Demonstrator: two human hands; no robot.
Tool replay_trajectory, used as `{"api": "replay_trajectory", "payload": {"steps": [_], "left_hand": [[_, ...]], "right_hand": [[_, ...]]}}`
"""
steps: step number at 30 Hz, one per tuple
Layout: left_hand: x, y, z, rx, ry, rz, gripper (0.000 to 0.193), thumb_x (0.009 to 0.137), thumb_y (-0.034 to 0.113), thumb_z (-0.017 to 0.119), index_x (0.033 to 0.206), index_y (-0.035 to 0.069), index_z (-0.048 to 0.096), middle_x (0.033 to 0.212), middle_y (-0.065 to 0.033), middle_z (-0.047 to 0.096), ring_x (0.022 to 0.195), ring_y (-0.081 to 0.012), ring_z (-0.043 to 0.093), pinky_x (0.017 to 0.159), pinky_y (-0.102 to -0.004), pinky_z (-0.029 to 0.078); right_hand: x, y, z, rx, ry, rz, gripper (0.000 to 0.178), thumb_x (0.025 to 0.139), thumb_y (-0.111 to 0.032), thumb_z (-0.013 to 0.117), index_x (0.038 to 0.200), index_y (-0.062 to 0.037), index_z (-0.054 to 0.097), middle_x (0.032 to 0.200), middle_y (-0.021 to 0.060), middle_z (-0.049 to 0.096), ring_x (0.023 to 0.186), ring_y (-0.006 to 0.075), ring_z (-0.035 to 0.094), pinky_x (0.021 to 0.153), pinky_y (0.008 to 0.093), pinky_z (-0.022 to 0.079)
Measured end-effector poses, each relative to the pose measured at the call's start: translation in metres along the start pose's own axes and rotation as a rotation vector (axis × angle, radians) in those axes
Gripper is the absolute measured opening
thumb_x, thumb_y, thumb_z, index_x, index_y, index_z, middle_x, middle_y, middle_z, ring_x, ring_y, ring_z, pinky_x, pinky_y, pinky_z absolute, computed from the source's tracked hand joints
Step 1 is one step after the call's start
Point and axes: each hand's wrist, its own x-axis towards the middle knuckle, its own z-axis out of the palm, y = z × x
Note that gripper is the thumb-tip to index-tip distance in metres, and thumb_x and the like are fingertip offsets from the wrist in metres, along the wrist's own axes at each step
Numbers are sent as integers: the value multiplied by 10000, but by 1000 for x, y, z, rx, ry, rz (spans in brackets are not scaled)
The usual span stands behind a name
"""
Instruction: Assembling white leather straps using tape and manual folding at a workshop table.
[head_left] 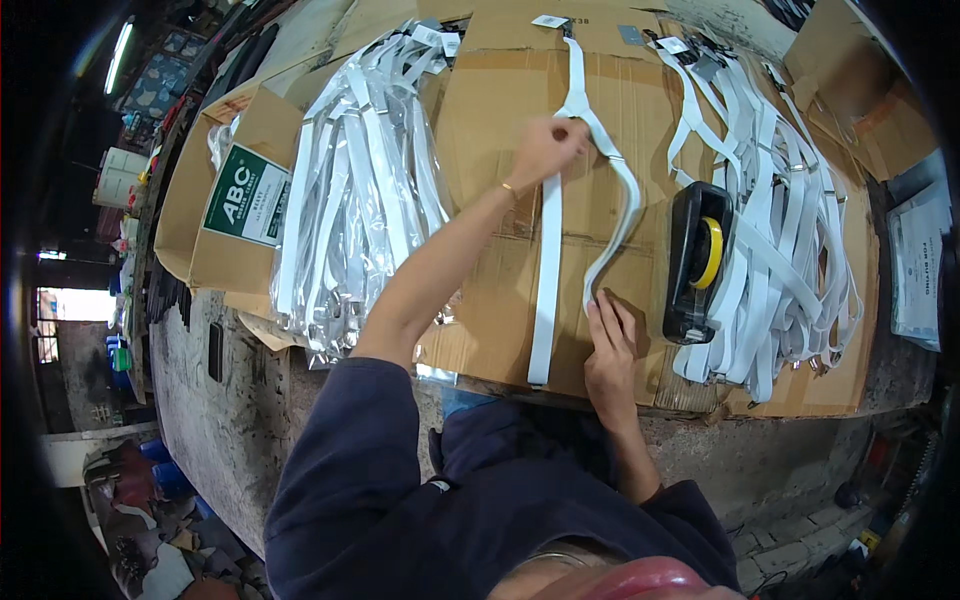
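Straight ahead of me lies a pair of white Y-shaped suspenders [547, 280], set out on a flattened cardboard sheet [490, 100] that covers the table [881, 245]. I take it as the middle of the dial, with twelve pointing away from me. Its single back strap runs up to twelve, ending in a dark clip beside a white card tag [549, 21]. One front strap drops nearly straight to about seven; the other bows out to the right and comes back in toward my right hand [612, 365].

My left hand [553, 150] is near eleven, over the strap just below the fork, fingers curled in toward the thumb; I can't tell whether they pinch the strap. My right hand is between five and six, fingers stretched out and close together, fingertips at the lower part of the bowed strap; whether they grip it or only press on it, I can't tell.

At nine lies a heap of bagged suspenders [370, 180], with an open cardboard box [180, 220] beyond it bearing a green-and-white label [238, 205]. Toward four stands a black tape dispenser [690, 310] with a yellow-cored roll [708, 253], just beside a tangled pile of loose white suspenders [765, 220] at three.
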Motion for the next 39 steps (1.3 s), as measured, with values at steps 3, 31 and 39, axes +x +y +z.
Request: {"api": "replay_trajectory", "payload": {"steps": [3,31,39], "left_hand": [[28,-4,-8,167,249,-229,211,846,205,626,896,13,698,815,-87,699,658,-132,628,654,-273,504],[131,-105,-60,671,198,-365,428,850,347,642,1090,-5,607,921,-213,677,817,-376,667,733,-435,533],[125,-131,-107,55,69,-65,257,834,81,591,1076,11,647,985,-124,691,902,-194,656,795,-318,513]], "right_hand": [[-2,-2,0,8,-12,3,558,726,152,457,1268,39,524,1348,174,491,1237,343,444,1037,412,375],[-15,-3,-10,-132,-201,54,662,729,164,457,1378,39,407,1452,146,400,1374,332,338,1105,441,310],[20,-56,-31,172,-34,39,545,800,-91,689,1290,5,470,1304,226,458,1209,439,450,928,475,463]]}}
